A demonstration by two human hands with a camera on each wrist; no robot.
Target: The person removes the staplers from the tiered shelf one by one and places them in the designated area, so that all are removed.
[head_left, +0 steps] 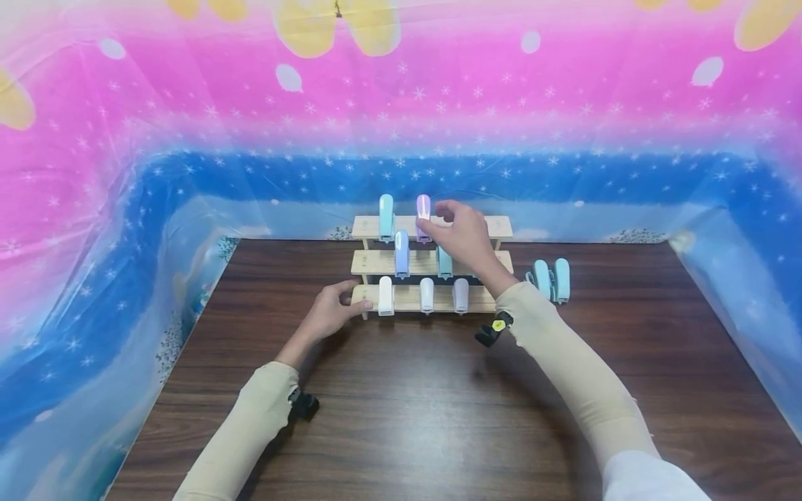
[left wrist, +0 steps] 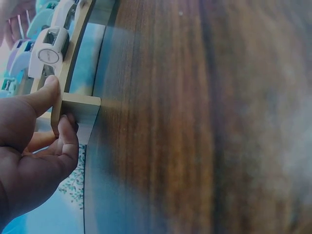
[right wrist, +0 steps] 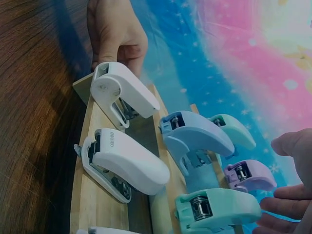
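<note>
A three-step wooden rack (head_left: 499, 226) bears several small staplers. My left hand (head_left: 332, 309) grips the left end of its lowest step, thumb on top and fingers beneath, as the left wrist view shows too. My right hand (head_left: 466, 233) is at the top step beside a purple stapler (head_left: 423, 209); in the right wrist view its spread thumb and fingers (right wrist: 287, 207) stand just off that stapler. A mint stapler (head_left: 386, 216) stands to its left. The middle step has a blue stapler (head_left: 402, 254) and a teal stapler (head_left: 444, 263). Below are a white stapler (head_left: 386, 296) and two other pale ones.
Mint staplers (head_left: 561, 280) stand on the brown wooden table (head_left: 401, 417) right of the rack, partly behind my right sleeve (head_left: 557, 341). A pink and blue patterned cloth (head_left: 401, 132) hangs behind the table and along both sides.
</note>
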